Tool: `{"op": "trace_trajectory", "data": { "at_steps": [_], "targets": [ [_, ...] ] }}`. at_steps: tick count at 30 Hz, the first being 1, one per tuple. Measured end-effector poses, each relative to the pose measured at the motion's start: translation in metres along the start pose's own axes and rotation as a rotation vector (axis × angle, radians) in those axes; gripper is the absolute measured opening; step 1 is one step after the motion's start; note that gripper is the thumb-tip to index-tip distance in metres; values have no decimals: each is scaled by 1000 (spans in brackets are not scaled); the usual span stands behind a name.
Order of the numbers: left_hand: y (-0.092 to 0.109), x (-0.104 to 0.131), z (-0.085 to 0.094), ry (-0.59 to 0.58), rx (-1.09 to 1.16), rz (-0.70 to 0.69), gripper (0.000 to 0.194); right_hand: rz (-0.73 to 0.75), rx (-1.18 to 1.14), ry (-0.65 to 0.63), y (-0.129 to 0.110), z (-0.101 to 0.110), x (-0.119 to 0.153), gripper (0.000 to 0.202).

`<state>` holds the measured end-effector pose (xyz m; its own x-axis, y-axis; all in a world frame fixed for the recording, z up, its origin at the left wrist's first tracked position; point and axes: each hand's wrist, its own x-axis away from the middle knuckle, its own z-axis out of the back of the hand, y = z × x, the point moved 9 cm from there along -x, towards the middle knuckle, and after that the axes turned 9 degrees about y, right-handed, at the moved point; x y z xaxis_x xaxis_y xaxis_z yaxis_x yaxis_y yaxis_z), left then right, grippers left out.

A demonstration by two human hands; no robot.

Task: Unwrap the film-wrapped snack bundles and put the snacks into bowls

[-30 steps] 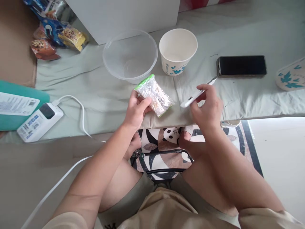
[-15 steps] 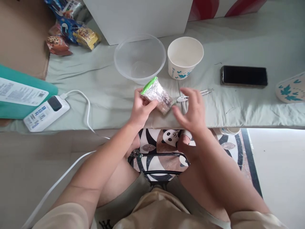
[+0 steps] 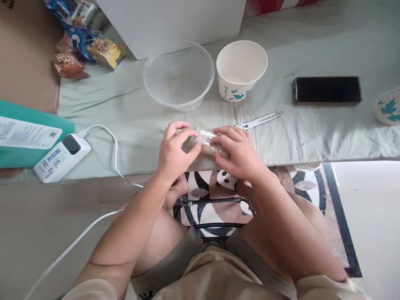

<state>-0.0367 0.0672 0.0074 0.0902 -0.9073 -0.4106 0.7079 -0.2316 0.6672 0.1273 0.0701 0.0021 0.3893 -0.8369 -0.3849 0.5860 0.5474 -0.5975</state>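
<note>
A small clear wrapped packet with a bit of green at its left end lies low over the cloth near the table's front edge. My left hand pinches its left end between thumb and fingers. Around its right end are the fingers of my right hand. Just behind my right hand lies a white utility knife, its near end partly hidden by the fingers. Behind the packet stand a clear plastic bowl and a white paper cup with blue leaves.
A black phone lies at the right, with another leaf-printed cup beyond it. On the left are a white power bank with a cable, a teal container and snack packets. A white box stands behind.
My right hand has come from open beside the packet to holding its right end. The packet is lower and turned flatter, its green edge now mostly covered by my left hand.
</note>
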Motion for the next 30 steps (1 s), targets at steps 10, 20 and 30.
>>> {"op": "trace_trajectory", "data": {
  "at_steps": [10,20,30],
  "targets": [
    [-57,-11,27,113,70,356,32,-83,93,51,8,9,-7,34],
    [-70,-16,56,208,-212,276,26,-250,92,249,47,55,6,31],
    [-15,-21,22,-44,-212,-55,8,-159,152,523,0,79,7,17]
  ]
}}
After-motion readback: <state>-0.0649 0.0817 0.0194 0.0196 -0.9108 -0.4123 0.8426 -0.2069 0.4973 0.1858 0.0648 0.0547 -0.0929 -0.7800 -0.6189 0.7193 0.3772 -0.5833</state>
